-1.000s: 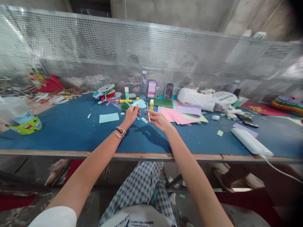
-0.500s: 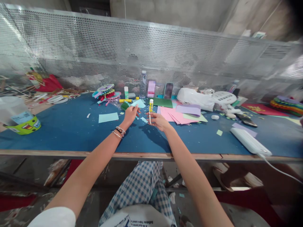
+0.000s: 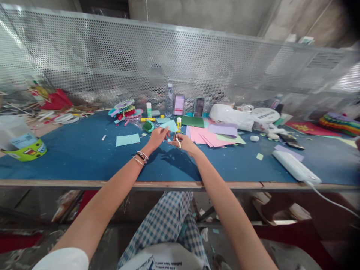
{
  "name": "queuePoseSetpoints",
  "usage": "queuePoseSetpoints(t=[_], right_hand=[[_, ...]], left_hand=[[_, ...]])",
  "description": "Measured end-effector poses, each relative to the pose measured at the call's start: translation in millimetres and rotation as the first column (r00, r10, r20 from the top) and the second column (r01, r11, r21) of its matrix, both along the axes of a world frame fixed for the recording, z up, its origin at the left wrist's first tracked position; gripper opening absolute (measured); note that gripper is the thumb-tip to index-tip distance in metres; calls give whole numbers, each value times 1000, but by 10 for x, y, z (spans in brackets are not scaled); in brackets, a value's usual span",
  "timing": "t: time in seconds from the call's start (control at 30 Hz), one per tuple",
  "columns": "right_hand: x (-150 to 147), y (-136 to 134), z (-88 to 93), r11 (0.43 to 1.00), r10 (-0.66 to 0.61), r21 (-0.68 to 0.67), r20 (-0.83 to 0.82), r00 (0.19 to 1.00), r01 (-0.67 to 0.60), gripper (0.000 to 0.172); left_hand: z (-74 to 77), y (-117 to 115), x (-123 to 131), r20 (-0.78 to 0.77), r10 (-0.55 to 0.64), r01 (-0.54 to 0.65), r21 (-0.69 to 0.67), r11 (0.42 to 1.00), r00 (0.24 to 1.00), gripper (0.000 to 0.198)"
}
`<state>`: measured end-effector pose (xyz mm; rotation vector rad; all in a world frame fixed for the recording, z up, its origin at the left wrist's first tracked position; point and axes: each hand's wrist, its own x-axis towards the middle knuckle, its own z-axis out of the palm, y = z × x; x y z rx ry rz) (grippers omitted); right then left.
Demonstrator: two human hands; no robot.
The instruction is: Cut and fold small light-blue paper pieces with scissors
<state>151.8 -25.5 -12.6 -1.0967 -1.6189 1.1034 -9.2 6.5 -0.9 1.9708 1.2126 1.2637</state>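
My left hand (image 3: 159, 137) pinches a light blue piece of paper (image 3: 170, 125) above the blue table. In my right hand (image 3: 185, 143) is a pair of scissors (image 3: 178, 141) with pale handles, its blades up against the right edge of that paper. Left of my hands a light blue paper rectangle (image 3: 128, 140) lies flat. Just behind them stand a yellow glue stick (image 3: 179, 125) with a white cap and a dark green folded piece (image 3: 148, 126). Pink paper sheets (image 3: 206, 135) lie to the right of the scissors.
A perforated metal screen (image 3: 112, 63) runs along the back. A water bottle (image 3: 169, 99) and two phones stand before it. A plastic tub (image 3: 21, 138) is at left, a white power bank (image 3: 296, 167) with a cable at right. Another person's legs (image 3: 270, 206) show below the table.
The scissors have moved from apart to against the paper's right edge. My left hand has shifted slightly right with the paper, and the two hands are closer together.
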Motion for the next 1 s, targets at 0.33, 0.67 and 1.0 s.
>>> queuePoseSetpoints(t=[0.33,0.67,1.0], right_hand=[[16,-38,52,1000,3,-3,23,1000,-3,36],[34,-20,38,1000,8,-25,56,998,-7,38],[34,-35,47,1000,22,-14,48,999,-21,37]], left_hand=[[-51,48,-9,-87,-25,30,49,998,996,50],[-72,51,-11,-90,-12,17,49,999,996,50],[-81,57,-19,-101,-24,29,44,999,995,50]])
